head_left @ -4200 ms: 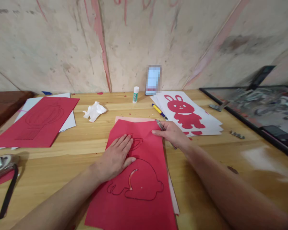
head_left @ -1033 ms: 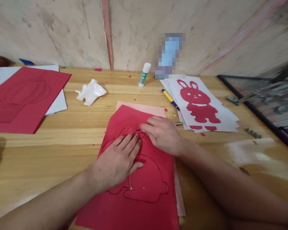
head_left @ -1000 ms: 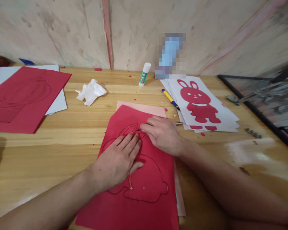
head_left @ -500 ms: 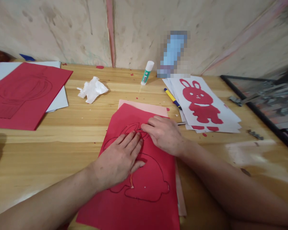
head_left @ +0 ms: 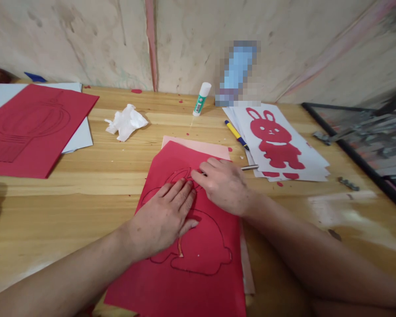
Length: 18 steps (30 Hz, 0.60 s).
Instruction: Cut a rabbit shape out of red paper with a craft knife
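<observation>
A red sheet of paper [head_left: 211, 286] with a rabbit outline drawn in dark line lies before me, over a pale pink sheet [head_left: 198, 145]. A narrow strip is cut out of the outline near the rabbit's front. My left hand [head_left: 170, 215] rests flat on the sheet, fingers stretched towards the rabbit's ears, thumb apart. Just right of those fingertips, my right hand [head_left: 222, 185] is closed around a slim silver craft knife [head_left: 250, 167]. Its handle sticks out to the right behind the hand. The fingers hide most of its tip, which is at the ears.
A glue stick [head_left: 202, 99] stands near the wall, with crumpled tissue [head_left: 127, 122] to its left. At right are a yellow-and-blue pen [head_left: 236, 134], white sheets bearing a red paper rabbit [head_left: 272, 132] and a black-edged frame [head_left: 353, 152]. More red paper [head_left: 53, 141] lies left.
My right hand has shifted very slightly, and more of the knife's handle shows on its right. My left hand stays pressed on the red sheet. The whole view has moved a little.
</observation>
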### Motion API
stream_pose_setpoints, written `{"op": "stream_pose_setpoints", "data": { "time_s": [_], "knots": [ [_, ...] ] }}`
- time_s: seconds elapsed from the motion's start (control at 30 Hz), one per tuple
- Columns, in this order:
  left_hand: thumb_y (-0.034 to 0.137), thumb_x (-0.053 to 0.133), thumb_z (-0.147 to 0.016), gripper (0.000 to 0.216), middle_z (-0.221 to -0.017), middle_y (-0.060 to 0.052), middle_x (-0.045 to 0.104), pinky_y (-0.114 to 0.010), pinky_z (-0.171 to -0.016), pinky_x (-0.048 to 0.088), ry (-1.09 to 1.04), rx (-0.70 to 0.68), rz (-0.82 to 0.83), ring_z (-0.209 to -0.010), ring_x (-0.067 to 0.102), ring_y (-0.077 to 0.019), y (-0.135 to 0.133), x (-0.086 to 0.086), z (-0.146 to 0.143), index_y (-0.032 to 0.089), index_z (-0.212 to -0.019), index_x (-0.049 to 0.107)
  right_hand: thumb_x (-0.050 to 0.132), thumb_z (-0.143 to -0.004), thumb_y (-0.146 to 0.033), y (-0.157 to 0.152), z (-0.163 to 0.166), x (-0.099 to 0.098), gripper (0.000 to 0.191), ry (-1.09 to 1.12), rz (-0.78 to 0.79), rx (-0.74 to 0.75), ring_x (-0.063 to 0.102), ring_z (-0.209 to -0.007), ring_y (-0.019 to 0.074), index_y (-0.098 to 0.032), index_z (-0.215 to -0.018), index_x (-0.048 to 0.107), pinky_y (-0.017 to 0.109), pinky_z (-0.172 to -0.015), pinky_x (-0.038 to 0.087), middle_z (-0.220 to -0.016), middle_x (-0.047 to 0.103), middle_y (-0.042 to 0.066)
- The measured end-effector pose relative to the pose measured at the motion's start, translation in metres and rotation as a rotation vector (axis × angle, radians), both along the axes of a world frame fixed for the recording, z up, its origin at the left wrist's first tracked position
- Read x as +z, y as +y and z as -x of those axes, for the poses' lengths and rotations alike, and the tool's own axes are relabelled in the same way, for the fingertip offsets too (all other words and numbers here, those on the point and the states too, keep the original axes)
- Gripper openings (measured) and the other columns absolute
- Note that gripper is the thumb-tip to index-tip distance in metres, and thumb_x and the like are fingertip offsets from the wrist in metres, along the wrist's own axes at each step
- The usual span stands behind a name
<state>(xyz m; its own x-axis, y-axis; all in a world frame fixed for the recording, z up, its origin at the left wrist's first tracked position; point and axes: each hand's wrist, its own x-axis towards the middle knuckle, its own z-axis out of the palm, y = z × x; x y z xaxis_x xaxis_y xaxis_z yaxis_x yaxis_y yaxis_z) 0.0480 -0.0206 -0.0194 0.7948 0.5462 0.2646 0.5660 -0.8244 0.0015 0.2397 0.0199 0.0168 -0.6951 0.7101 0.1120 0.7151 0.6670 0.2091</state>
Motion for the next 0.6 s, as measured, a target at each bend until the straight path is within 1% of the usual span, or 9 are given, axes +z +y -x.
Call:
{"op": "stream_pose_setpoints", "data": {
  "time_s": [0.17, 0.4, 0.6],
  "knots": [
    [0.047, 0.036, -0.097, 0.055, -0.131, -0.018, 0.055, -0.045, -0.102, 0.038, -0.009, 0.007, -0.02, -0.126, 0.047, -0.0328, 0.0002, -0.0014, -0.0006, 0.004, -0.126, 0.053, 0.044, -0.081, -0.006, 0.0008, 0.0017, 0.0017, 0.022, -0.036, 0.02, 0.001, 0.047, -0.074, 0.0206, -0.016, -0.084, 0.064, 0.033, -0.061, 0.024, -0.076, 0.061, 0.008],
    [0.046, 0.035, -0.097, 0.054, -0.132, -0.017, 0.055, -0.044, -0.1, 0.039, 0.022, 0.012, -0.007, -0.126, 0.047, -0.0321, 0.0007, 0.002, -0.0007, 0.005, -0.127, 0.053, 0.041, -0.083, -0.006, 0.0024, -0.0004, 0.0035, 0.024, -0.057, 0.054, 0.013, 0.049, -0.077, 0.0222, -0.017, -0.086, 0.063, 0.034, -0.063, 0.028, -0.08, 0.061, 0.008],
    [0.045, 0.036, -0.097, 0.054, -0.133, -0.017, 0.054, -0.043, -0.101, 0.038, 0.037, 0.014, 0.002, -0.126, 0.046, -0.0317, 0.0009, 0.0035, -0.001, 0.005, -0.128, 0.053, 0.042, -0.083, -0.006, 0.0031, -0.0023, 0.002, 0.024, -0.056, 0.047, 0.014, 0.049, -0.076, 0.0208, -0.017, -0.085, 0.063, 0.033, -0.063, 0.028, -0.078, 0.061, 0.007]
  ]
}}
